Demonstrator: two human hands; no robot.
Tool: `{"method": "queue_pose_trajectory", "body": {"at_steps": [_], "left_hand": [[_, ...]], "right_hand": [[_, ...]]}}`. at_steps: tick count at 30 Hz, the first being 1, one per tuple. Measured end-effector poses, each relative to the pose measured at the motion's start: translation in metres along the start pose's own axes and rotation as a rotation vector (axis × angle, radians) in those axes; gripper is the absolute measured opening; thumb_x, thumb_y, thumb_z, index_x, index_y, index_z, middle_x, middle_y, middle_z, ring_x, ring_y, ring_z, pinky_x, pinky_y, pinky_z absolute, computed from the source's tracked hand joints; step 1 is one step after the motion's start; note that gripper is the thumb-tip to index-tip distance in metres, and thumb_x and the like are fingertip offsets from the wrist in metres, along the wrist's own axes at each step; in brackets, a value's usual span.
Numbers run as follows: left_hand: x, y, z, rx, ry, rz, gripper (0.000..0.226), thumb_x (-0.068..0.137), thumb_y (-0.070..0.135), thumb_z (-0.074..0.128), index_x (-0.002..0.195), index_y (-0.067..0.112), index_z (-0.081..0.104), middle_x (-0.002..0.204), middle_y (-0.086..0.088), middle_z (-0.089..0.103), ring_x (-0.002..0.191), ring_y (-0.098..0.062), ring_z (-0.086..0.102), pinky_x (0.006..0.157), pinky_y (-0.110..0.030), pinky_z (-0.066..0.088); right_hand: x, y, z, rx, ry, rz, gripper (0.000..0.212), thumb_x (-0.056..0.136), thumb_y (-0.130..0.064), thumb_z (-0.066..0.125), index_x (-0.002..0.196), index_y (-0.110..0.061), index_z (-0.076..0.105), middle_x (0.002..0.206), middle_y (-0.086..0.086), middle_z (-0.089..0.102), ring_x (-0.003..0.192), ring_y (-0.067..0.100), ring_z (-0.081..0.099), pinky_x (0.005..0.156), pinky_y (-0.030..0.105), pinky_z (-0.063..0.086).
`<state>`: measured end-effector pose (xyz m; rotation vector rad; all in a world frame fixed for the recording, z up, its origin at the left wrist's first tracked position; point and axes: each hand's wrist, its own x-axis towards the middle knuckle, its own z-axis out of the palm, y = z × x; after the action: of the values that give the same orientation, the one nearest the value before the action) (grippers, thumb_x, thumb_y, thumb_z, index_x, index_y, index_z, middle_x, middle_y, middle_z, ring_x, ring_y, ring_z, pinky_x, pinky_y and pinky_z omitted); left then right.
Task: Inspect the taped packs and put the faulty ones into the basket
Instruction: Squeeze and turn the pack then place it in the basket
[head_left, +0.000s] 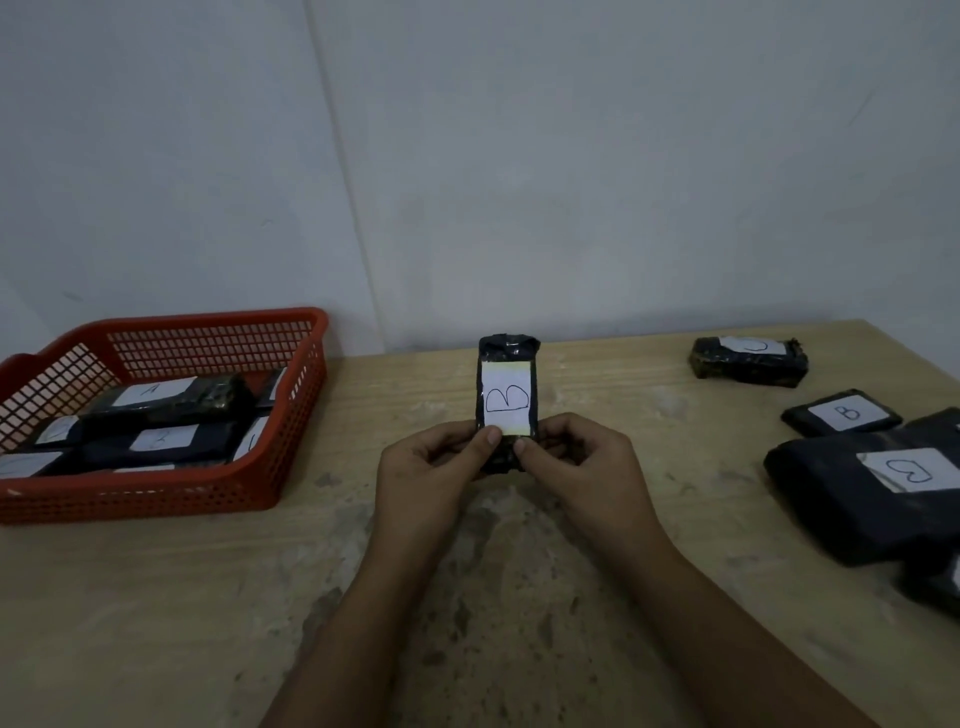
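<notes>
Scuffed wooden table (519, 597), seemingly white wall (571, 156)

A black taped pack (508, 400) with a white, yellow-edged label marked "B" is shown. A red mesh-patterned basket (156, 493), a tan woodgrain table (208, 597) and a pale grey wall (571, 156) are seen.

Glossy black tape is wrapping the pack (507, 400), bearing a matt paper label (506, 397); perforated red plastic basket (156, 499); worn, mottled wooden table (519, 597).

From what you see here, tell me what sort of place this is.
Probably a makeshift sorting bench: a worn wooden table against a bare wall, a red basket of lettered packs, both hands gripping pack B.
</notes>
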<state>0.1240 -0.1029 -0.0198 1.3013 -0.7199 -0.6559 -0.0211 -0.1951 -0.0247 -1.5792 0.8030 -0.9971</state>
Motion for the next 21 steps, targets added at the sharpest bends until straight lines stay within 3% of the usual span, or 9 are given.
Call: {"method": "queue_pose_trajectory", "body": {"at_steps": [4,10,17,21], "left_hand": [[-0.0016,-0.0002,0.0006,0.022,-0.028,-0.004,0.02,0.091,0.013,0.084,0.11,0.008,0.085,0.101,-0.006,0.085,0.097,-0.025,0.083,0.088,-0.041,0.067],[-0.0014,0.0037,0.005,-0.065,-0.033,-0.023,0.026,0.092,0.008,0.082,0.117,0.009,0.082,0.105,-0.005,0.085,0.099,-0.024,0.082,0.086,-0.033,0.067],[0.0013,0.0003,-0.0005,-0.035,-0.008,-0.003,0.019,0.091,0.009,0.084,0.109,0.007,0.084,0.102,-0.011,0.084,0.098,-0.029,0.082,0.089,-0.042,0.066],[-0.0001,0.0006,0.0043,-0.063,0.001,-0.012,0.018,0.09,0.01,0.084,0.108,0.006,0.084,0.1,-0.011,0.084,0.096,-0.028,0.082,0.084,-0.037,0.067]], "right_hand": [[0.0002,-0.0015,-0.0011,0.026,0.045,-0.001,0.003,0.095,-0.014,0.08,0.092,-0.015,0.079,0.082,0.003,0.079,0.079,0.019,0.078,0.073,0.03,0.064],[0.0009,-0.0021,-0.0031,0.036,0.03,-0.004,0.004,0.096,-0.01,0.078,0.093,-0.012,0.08,0.083,0.005,0.08,0.079,0.021,0.079,0.075,0.034,0.066],[-0.0022,-0.0038,-0.001,0.026,0.032,-0.025,0.004,0.094,-0.017,0.082,0.097,-0.016,0.079,0.086,0.001,0.08,0.081,0.017,0.078,0.072,0.029,0.065],[-0.001,-0.0057,-0.0024,0.066,0.048,-0.021,0.002,0.094,-0.014,0.082,0.095,-0.013,0.08,0.083,0.004,0.08,0.078,0.021,0.078,0.069,0.027,0.063]]}}
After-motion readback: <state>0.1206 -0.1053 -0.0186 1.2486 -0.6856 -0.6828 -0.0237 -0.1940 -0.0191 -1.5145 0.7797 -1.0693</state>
